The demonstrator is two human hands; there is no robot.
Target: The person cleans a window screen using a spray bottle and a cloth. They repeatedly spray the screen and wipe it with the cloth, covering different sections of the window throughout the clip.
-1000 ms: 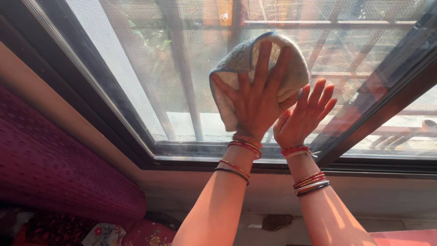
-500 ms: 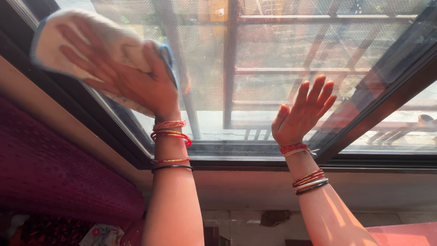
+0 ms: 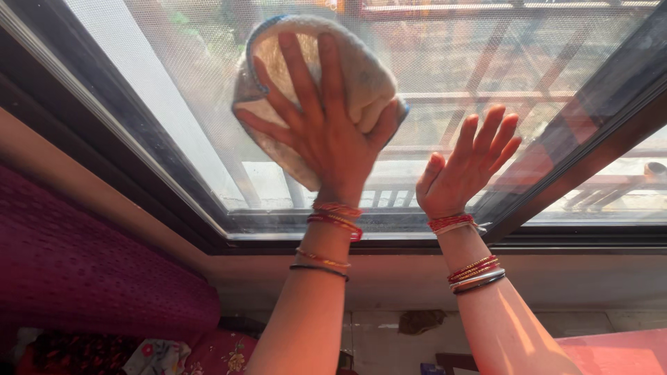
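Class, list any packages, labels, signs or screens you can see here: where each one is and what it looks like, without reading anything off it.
No packages, labels or signs in view.
Insect screen: fine grey mesh across the dark-framed window, stretched flat; the left hand presses a pale cloth on it, and the right hand is spread against it.

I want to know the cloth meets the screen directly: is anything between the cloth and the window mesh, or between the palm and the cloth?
Nothing visible: the left hand presses flat on the cloth, which lies against the mesh screen.
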